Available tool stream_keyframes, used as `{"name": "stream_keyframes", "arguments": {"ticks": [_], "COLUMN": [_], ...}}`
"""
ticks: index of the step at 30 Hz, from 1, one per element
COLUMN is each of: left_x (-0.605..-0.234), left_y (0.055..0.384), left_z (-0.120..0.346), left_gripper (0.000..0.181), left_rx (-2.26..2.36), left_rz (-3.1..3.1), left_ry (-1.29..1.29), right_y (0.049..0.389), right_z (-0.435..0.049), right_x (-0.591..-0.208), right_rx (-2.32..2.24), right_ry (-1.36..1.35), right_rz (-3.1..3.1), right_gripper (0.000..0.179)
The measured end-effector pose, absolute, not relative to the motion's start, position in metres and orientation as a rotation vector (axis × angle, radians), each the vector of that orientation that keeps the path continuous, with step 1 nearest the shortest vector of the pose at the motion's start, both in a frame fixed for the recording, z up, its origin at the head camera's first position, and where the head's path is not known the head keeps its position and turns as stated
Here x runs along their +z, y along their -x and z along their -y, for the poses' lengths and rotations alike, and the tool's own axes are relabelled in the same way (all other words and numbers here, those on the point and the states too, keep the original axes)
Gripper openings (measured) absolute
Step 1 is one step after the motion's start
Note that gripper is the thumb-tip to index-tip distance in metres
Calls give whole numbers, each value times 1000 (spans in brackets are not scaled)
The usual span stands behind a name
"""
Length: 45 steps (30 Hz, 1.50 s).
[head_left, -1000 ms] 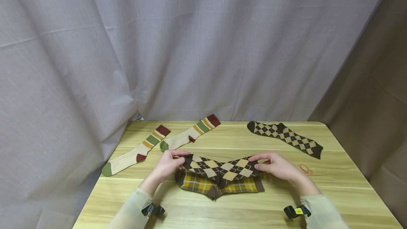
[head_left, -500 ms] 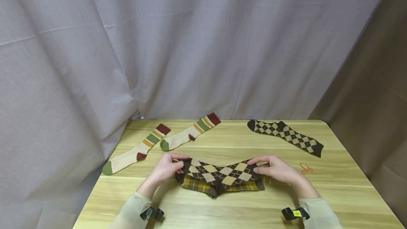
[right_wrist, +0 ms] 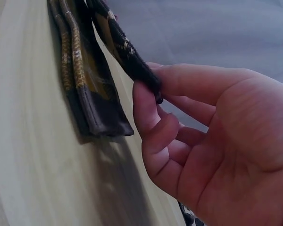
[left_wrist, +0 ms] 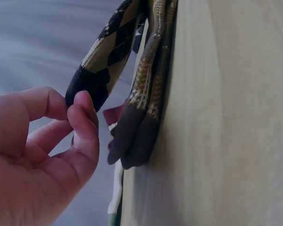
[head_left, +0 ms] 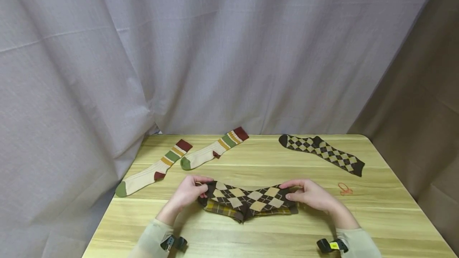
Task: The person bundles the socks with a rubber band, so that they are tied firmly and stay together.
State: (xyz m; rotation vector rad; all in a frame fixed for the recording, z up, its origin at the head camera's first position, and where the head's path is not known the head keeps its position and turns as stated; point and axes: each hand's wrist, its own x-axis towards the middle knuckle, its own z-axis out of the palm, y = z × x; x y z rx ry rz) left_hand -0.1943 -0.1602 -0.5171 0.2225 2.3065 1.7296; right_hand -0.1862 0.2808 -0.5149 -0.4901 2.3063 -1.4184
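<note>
A dark brown argyle sock (head_left: 251,200) with tan diamonds is stretched between both hands, sagging in the middle. My left hand (head_left: 186,193) pinches its dark toe end between thumb and fingers; in the left wrist view that toe (left_wrist: 89,84) is raised off the table. At the other end, my right hand (head_left: 311,195) pinches the dark cuff, which the right wrist view shows lifted too. Beneath lie yellow-and-brown plaid socks (head_left: 224,209), two layers stacked flat, mostly covered in the head view. Their dark ends (right_wrist: 106,117) show in the right wrist view.
Two cream striped socks (head_left: 143,178) with green toes and maroon cuffs lie at the back left. Another argyle sock (head_left: 322,152) lies at the back right. A thin orange-red loop (head_left: 345,189) sits right of my right hand. Grey curtains (head_left: 229,51) hang behind the wooden table (head_left: 251,242).
Both hands have come slightly toward the front of the table, bringing the argyle sock down over the plaid socks, so less of the plaid shows. The other socks stay put.
</note>
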Motion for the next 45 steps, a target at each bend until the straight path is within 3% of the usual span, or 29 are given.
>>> {"name": "stream_keyframes", "arguments": {"ticks": [31, 45], "left_x": [-528, -534], "left_y": [193, 194], "left_z": [151, 153], "left_gripper": [34, 35], "left_rx": [1725, 1662], "left_rz": [-2326, -2328], "left_ry": [-287, -320], "right_y": [180, 181], "right_z": [-284, -281], "right_x": [-523, -522], "right_rx": [-1458, -1430], "right_ry": [412, 367], "right_rz": [-2254, -2276], "right_gripper": [64, 61]}}
